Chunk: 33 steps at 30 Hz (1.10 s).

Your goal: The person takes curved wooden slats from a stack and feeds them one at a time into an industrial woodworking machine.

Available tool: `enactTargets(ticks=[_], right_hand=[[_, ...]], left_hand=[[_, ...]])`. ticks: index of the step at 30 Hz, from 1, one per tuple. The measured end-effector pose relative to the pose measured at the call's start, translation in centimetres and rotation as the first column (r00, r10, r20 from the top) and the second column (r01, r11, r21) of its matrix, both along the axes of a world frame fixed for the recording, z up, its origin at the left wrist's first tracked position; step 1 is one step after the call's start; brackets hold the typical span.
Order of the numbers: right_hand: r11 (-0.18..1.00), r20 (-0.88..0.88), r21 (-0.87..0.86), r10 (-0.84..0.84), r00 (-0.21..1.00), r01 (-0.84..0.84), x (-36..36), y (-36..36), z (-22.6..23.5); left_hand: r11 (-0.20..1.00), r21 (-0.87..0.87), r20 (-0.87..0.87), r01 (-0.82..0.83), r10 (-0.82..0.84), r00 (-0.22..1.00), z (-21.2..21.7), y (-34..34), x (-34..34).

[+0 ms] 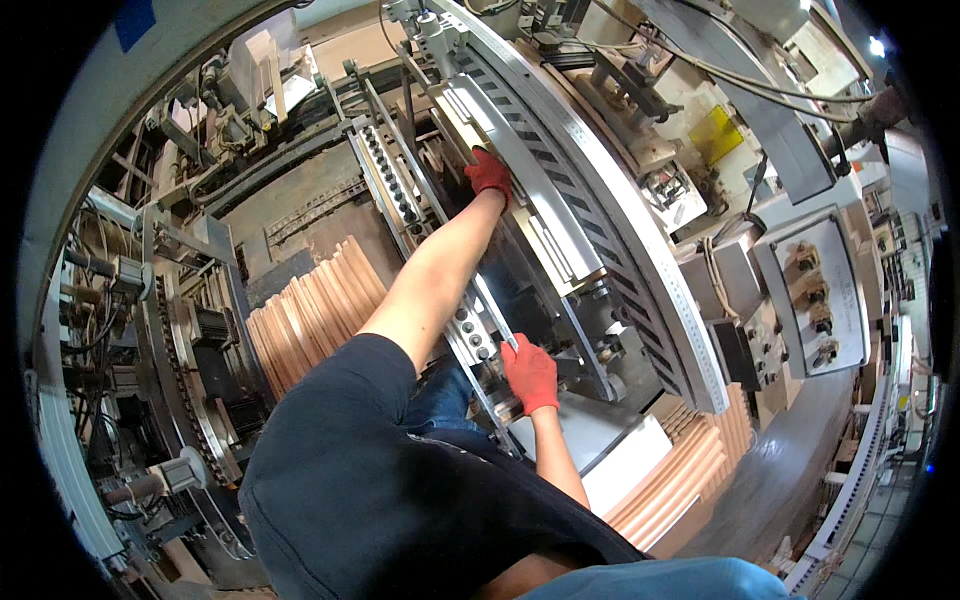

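Both my hands wear red gloves. My left hand (488,172) reaches far into the machine, its fingers curled down beside the pale flat bars (470,115); what they close on is hidden. Closer to my body, my right hand (530,372) has its fingers bent at the lower end of a thin metal bar (494,305), which runs up between my arms. Left of that bar lies a rail with a row of round black knobs (390,175). A long silver beam (535,165) passes on the right of my left hand.
Stacked wooden strips (318,308) lie left of my left arm; more strips (672,482) are at lower right beside a white board (630,462). A slotted metal guide (600,235) borders the work area. Right of it stands a switch panel (815,290). Chain-driven machinery (200,370) fills the left.
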State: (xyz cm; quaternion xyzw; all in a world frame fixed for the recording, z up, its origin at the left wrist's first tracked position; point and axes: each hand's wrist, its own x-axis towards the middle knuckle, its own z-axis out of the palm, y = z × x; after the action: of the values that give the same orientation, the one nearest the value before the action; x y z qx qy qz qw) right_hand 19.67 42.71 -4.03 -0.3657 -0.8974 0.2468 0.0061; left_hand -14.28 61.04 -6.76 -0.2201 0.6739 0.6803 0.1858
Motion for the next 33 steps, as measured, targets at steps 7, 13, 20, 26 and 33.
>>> enactTargets(ticks=[7, 13, 20, 26, 33], right_hand=[[0.995, -0.005, -0.068, -0.080, 0.997, 0.079, 0.6, -0.5, 1.2], [0.996, 0.033, -0.077, -0.049, 0.998, 0.051, 0.7, -0.5, 1.0], [0.995, 0.030, -0.073, -0.068, 0.997, 0.070, 0.5, -0.4, 1.0], [0.995, -0.006, -0.069, -0.067, 0.998, 0.066, 0.6, -0.7, 0.3], [0.990, 0.008, -0.108, -0.085, 0.996, 0.085, 0.7, -0.5, 0.7]], left_hand=[[0.969, -0.239, 0.014, 0.066, -0.065, 0.998, 4.4, -1.1, 3.3], [0.979, -0.199, -0.008, 0.044, -0.046, 0.999, 3.7, -0.8, 2.6], [0.971, -0.239, -0.080, 0.032, -0.053, 0.995, 2.3, -0.1, 2.2], [0.966, -0.258, -0.067, -0.021, 0.004, 0.998, 1.3, 0.0, 1.2], [0.965, -0.261, -0.078, 0.032, -0.055, 0.995, -0.1, 0.8, 1.0]])
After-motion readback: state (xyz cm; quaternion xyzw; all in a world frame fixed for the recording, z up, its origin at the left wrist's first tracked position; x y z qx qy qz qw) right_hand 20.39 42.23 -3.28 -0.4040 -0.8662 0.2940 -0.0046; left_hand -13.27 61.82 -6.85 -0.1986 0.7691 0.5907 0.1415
